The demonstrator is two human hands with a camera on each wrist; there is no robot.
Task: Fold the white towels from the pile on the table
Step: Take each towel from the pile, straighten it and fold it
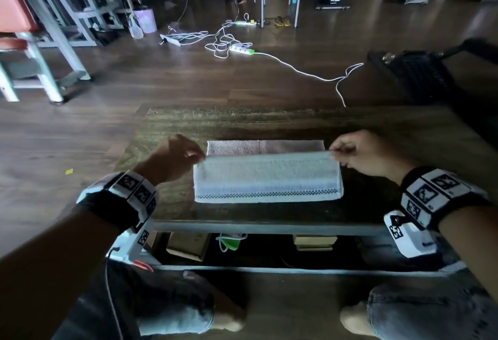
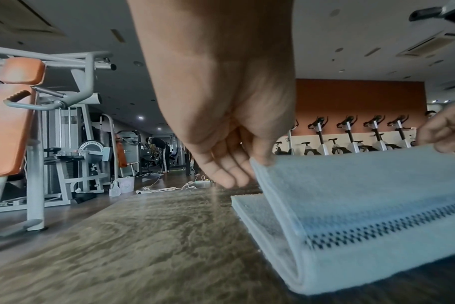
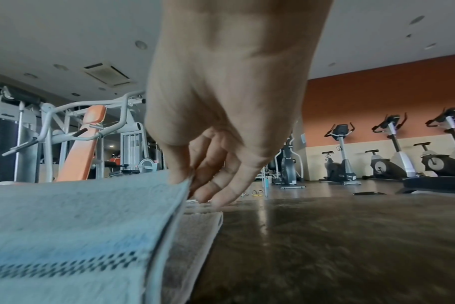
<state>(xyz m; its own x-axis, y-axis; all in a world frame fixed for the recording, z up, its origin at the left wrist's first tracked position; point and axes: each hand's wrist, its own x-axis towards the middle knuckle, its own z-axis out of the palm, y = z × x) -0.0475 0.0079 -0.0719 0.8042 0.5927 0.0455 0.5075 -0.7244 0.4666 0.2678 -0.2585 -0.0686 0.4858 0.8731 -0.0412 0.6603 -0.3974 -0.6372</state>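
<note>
A white towel (image 1: 266, 180) with a dark checked band lies on the wooden table (image 1: 269, 121), its near half doubled over and lifted at the free edge. My left hand (image 1: 186, 155) pinches the left corner of that raised edge; the left wrist view shows the thumb pressed on the towel (image 2: 364, 195) corner. My right hand (image 1: 347, 151) pinches the right corner, with the towel (image 3: 86, 216) edge between thumb and fingers. The far part of the towel lies flat on the table beyond the lifted flap.
The table's front edge (image 1: 269, 228) is close to my knees (image 1: 175, 312), with boxes on a shelf below. White cables and power strips (image 1: 237, 48) lie on the floor beyond. Gym machines (image 1: 40, 29) stand at the left, a black bench (image 1: 420, 75) at the right.
</note>
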